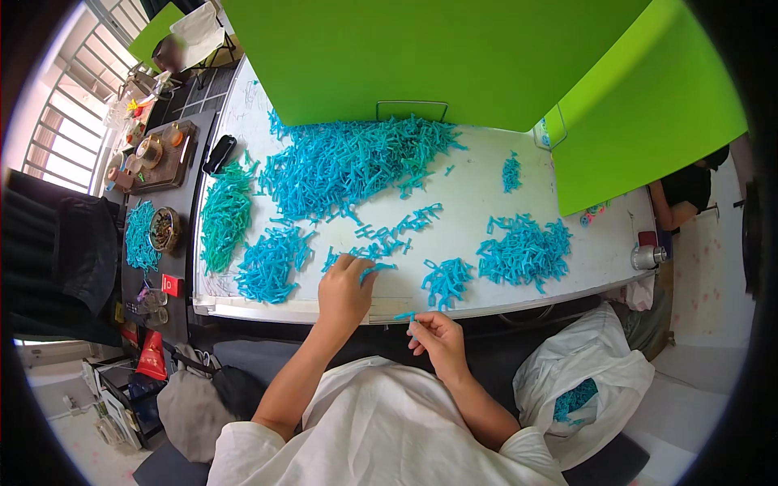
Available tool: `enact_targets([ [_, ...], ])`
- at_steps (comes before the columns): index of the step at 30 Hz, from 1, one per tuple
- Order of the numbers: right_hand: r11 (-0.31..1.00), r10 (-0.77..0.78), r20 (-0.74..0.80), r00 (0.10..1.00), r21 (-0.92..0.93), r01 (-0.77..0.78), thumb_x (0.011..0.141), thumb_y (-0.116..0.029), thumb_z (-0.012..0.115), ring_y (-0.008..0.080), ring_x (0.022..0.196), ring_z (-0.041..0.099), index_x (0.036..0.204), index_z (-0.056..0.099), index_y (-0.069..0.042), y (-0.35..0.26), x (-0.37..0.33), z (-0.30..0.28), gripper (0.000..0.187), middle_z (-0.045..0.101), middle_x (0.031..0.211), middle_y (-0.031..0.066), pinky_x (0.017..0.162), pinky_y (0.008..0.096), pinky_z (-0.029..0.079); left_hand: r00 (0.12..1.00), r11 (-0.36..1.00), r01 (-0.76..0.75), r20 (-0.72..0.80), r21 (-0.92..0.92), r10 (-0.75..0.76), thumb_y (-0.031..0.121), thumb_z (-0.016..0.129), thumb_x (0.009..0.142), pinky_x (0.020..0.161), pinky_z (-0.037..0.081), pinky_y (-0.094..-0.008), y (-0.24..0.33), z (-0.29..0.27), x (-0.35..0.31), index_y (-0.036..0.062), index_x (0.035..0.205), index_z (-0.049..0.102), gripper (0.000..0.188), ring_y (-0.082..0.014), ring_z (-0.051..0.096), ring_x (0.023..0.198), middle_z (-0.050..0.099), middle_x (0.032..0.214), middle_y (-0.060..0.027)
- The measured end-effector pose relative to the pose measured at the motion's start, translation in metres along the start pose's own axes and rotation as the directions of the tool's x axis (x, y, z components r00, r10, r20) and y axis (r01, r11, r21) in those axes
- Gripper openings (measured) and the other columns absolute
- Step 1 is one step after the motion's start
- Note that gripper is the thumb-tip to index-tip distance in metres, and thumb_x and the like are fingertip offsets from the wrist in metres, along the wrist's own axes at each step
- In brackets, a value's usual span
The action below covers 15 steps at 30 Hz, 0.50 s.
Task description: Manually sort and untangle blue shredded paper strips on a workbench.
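Over the front edge of the white table point(369, 293), my left hand point(344, 290) is closed, fingers pinched on a small blue plastic piece point(379, 268). Just off the same edge, my right hand point(438, 344) grips another small blue plastic piece point(409, 317) between thumb and fingers. A loose scatter of blue pieces point(397, 235) lies beyond my left hand. Small heaps of blue pieces sit on both sides, one heap point(271, 267) to the left and a smaller heap point(446, 282) to the right. The exact shape of the held pieces is too small to make out.
A large blue pile point(348, 166) lies at the back against a green panel point(405, 61). Greenish pieces point(227, 212) are heaped at the left and more blue ones point(527, 253) at the right. A white sack point(535, 381) with blue pieces stands at right. Another person's arm point(666, 212) shows beyond.
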State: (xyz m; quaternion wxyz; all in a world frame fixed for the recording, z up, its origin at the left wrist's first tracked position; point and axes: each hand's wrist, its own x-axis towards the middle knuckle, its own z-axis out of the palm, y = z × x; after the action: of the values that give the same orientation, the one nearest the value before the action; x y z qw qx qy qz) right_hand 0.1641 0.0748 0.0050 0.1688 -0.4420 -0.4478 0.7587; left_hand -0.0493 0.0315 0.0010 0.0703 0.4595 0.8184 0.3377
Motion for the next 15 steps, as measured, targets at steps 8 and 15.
enact_targets([
  [8, 1.000, 0.013, -0.041, 0.999, -0.003, -0.014, 0.096, -0.011, 0.066, 0.0108, 0.067, 0.064, 0.107, 0.065, 0.001, 0.006, -0.003, -0.012, 0.016, 0.069, 0.089, 0.0088, 0.054, 0.0221, 0.051, 0.999, 0.996, 0.052, -0.004, -0.078, -0.052, 0.008, 0.079, 0.078, 0.061, 0.051, -0.0378, 0.003, 0.013, 0.006, 0.0073, 0.088, 0.074, 0.011, -0.0283, 0.064, 0.067, 0.066, 0.087, -0.0107],
  [15, 0.999, 0.041, -0.011, 0.999, 0.005, -0.041, 0.096, -0.012, 0.066, 0.0105, 0.069, 0.064, 0.108, 0.066, 0.000, 0.005, -0.001, -0.007, 0.017, 0.069, 0.089, 0.0083, 0.056, 0.0222, 0.051, 0.998, 0.998, -0.016, -0.055, -0.057, 0.013, 0.010, 0.080, 0.077, 0.063, 0.052, -0.0382, 0.020, 0.032, 0.057, 0.0084, 0.089, 0.075, 0.014, -0.0279, 0.066, 0.069, 0.068, 0.089, -0.0104],
])
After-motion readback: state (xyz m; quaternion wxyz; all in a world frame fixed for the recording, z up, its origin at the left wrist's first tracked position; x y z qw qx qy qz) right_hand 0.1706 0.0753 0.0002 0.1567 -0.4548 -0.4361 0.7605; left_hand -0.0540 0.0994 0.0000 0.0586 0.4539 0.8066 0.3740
